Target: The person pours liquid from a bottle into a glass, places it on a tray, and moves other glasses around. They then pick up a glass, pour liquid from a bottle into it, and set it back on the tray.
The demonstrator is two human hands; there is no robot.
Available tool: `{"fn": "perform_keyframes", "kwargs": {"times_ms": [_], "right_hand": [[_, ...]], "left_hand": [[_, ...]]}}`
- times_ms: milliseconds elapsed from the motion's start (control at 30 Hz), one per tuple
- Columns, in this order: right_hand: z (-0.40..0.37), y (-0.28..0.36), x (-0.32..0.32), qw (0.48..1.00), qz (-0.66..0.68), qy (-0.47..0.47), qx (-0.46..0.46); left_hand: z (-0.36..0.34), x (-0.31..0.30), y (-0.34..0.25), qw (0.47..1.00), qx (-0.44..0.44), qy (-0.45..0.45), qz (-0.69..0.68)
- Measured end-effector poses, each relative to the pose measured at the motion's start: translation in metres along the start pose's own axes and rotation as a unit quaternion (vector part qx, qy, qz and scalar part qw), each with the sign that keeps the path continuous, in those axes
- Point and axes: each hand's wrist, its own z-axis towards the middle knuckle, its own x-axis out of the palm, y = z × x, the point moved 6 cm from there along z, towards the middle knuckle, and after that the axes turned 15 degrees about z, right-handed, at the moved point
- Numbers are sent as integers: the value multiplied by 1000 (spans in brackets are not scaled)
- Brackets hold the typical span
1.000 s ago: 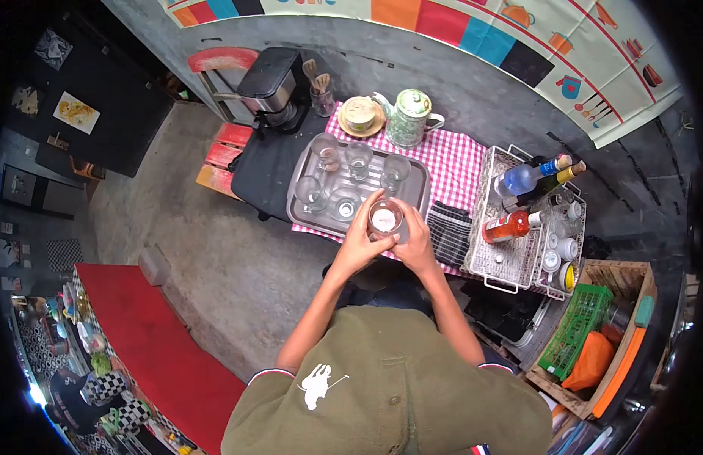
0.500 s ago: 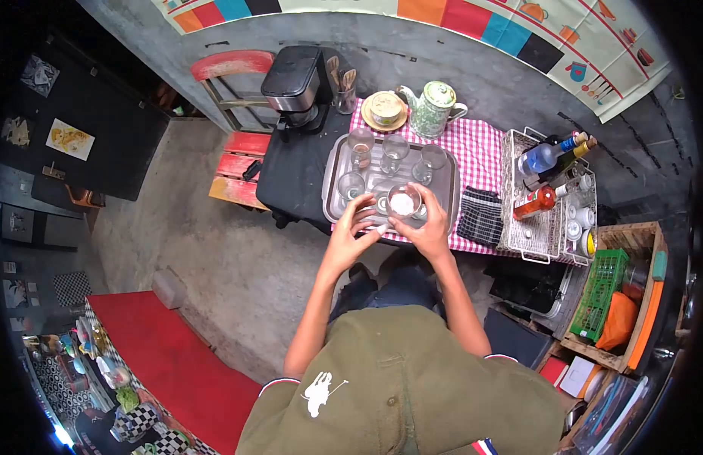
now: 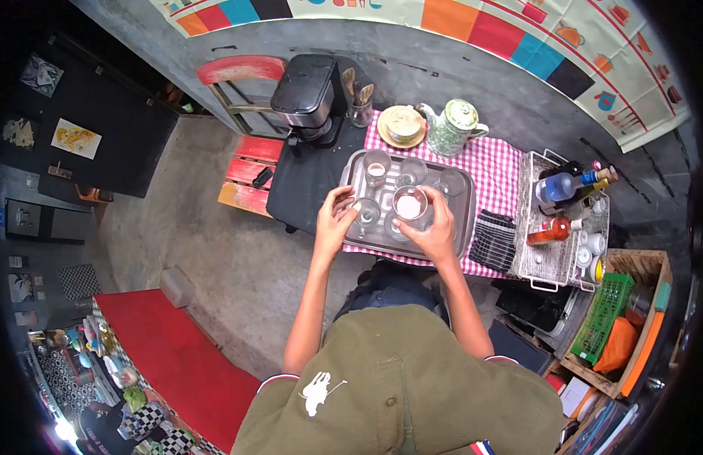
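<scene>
Right hand (image 3: 436,231) grip clenched round a glass (image 3: 410,203) with white inside, held upright just over the metal tray (image 3: 464,220) on the checked surface (image 3: 495,163), probably so nothing spills. Left hand (image 3: 335,220) grip released, fingers spread beside a second glass (image 3: 366,214).

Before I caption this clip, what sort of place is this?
Likely a small café or home drinks corner: a coffee machine and teapot stand by the wall, the right hand holds a glass over a metal tray of more, and a wire rack holds bottles.
</scene>
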Motion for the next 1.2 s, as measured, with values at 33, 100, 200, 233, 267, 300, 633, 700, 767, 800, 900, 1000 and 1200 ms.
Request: {"fn": "perform_keyframes", "kwargs": {"times_ms": [33,100,200,233,267,300,633,700,767,800,900,1000,1200], "right_hand": [[5,-6,3,1000,3,-1,5],[17,-17,4,1000,2,-5,13],[33,-24,5,1000,-4,-8,10],[38,-26,5,1000,-8,-8,7],[42,-29,5,1000,-3,-4,18],[46,-33,5,1000,-9,0,19],[69,-58,12,997,12,-3,73],[71,-57,13,996,8,-18,85],[70,-59,15,995,-1,-34,94],[71,-60,17,995,-11,-41,88],[67,-64,19,991,-7,-57,119],[63,-68,21,990,-28,-62,123],[60,-66,27,988,-50,-91,118]], "left_hand": [[8,0,3,1000,-5,-4,7],[30,3,14,999,3,7,48],[61,9,29,995,-8,27,92],[70,11,33,993,-8,31,110],[78,15,38,991,-7,35,128],[86,17,44,989,-8,39,145],[143,50,92,961,74,140,226],[151,58,106,963,80,160,203],[153,60,114,967,80,167,174],[156,61,117,970,73,174,154],[160,64,122,971,100,168,136],[160,63,126,968,122,170,140],[164,68,132,973,75,203,76]]}}
